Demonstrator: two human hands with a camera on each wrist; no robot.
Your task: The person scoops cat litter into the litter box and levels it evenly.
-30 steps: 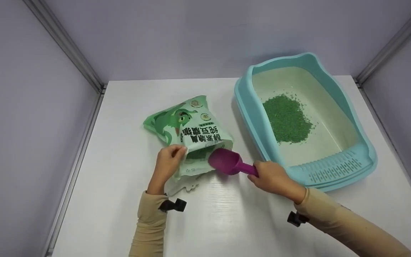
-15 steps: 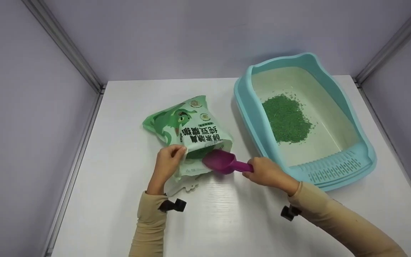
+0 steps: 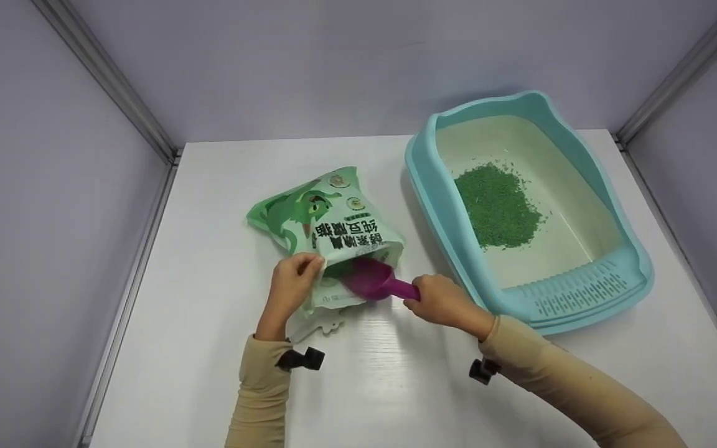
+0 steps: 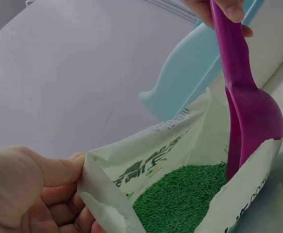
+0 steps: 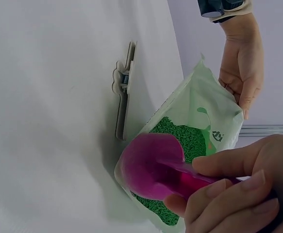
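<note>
Nearest, two tan sleeves (image 3: 263, 398), each with a black mount (image 3: 301, 359) at the cuff, extend over the near edge of the white tabletop (image 3: 371, 398). Just beyond the left cuff lies a pale clip-like piece (image 3: 318, 325). The right hand (image 3: 445, 300) has its fingers wrapped round the handle of a purple scoop (image 3: 368, 280), whose bowl is in the mouth of a green bag (image 3: 346, 230). The left hand (image 3: 291, 283) pinches the lip of that mouth between thumb and fingers; green pellets (image 4: 175, 199) show inside. The bag lies left of the tabletop's middle, its closed end toward the far left corner. A blue tray (image 3: 449, 211) stands toward the far right corner, a loose green heap (image 3: 498, 208) on its floor.
</note>
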